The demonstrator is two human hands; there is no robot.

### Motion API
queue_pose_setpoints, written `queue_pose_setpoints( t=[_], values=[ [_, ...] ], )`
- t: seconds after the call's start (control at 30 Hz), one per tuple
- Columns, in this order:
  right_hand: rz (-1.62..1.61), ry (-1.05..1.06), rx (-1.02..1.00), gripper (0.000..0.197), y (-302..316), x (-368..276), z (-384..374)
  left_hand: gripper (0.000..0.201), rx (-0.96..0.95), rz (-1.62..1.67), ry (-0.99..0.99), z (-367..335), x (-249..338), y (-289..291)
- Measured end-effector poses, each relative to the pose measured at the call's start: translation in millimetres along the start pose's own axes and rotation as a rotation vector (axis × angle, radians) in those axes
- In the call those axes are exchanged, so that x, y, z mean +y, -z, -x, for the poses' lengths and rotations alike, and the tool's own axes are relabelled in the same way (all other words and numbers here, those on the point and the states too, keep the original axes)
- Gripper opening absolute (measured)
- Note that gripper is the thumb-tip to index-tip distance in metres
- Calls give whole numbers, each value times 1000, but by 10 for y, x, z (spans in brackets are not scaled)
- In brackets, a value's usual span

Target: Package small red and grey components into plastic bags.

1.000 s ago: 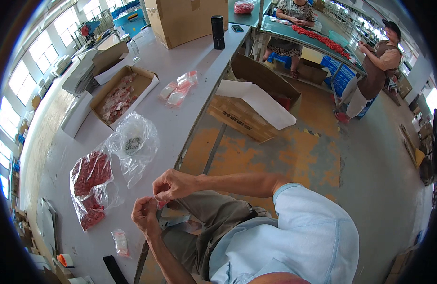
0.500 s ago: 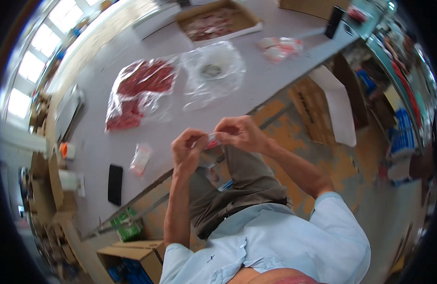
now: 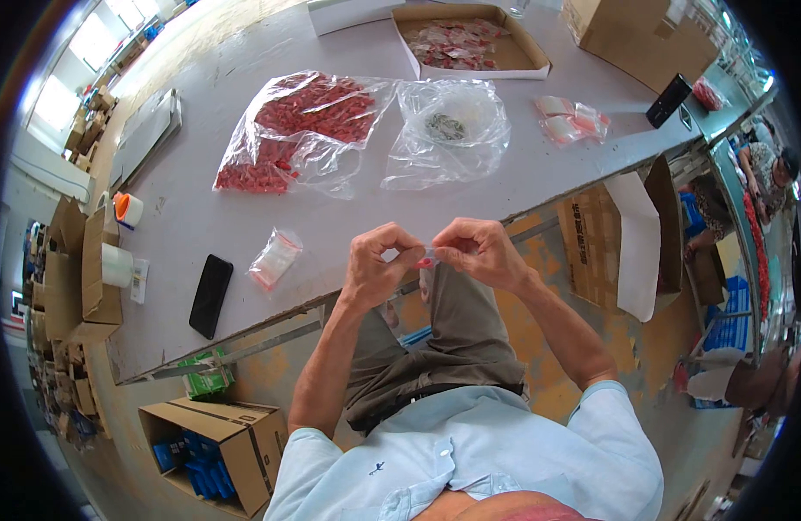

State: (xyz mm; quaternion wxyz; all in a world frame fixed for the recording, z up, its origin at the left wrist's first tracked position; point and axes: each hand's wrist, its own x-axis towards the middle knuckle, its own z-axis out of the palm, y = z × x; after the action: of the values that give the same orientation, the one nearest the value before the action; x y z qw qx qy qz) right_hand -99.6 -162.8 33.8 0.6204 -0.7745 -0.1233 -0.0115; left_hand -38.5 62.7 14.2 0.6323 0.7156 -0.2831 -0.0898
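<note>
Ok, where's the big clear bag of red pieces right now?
In the head view, the bag of red pieces lies on the table, left of centre, beyond the left hand and just left of the second clear bag.

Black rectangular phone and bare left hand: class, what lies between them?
In the head view, a small clear plastic packet with pinkish-white contents lies between them.

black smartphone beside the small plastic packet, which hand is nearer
Left. The left hand is to the right of the black smartphone, past the small plastic packet; the right hand is farther right, beyond the left.
</note>
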Motion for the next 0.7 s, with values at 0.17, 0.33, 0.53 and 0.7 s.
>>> queue_pose_setpoints(
  t=[0.17,0.33,0.53,0.7],
  values=[
    [-175,-254,-179,6,197,-36,-146,15,2,18,23,50,-70,-20],
    [-285,-89,171,12,984,-49,-1007,17,307,128,116,173,-153,136],
    [-202,-183,293,22,881,-47,-1542,11,397,-80,-65,344,-168,392],
    [-1,-184,-132,17,34,156,-982,14,484,-482,-245,615,-70,599]
  ],
)
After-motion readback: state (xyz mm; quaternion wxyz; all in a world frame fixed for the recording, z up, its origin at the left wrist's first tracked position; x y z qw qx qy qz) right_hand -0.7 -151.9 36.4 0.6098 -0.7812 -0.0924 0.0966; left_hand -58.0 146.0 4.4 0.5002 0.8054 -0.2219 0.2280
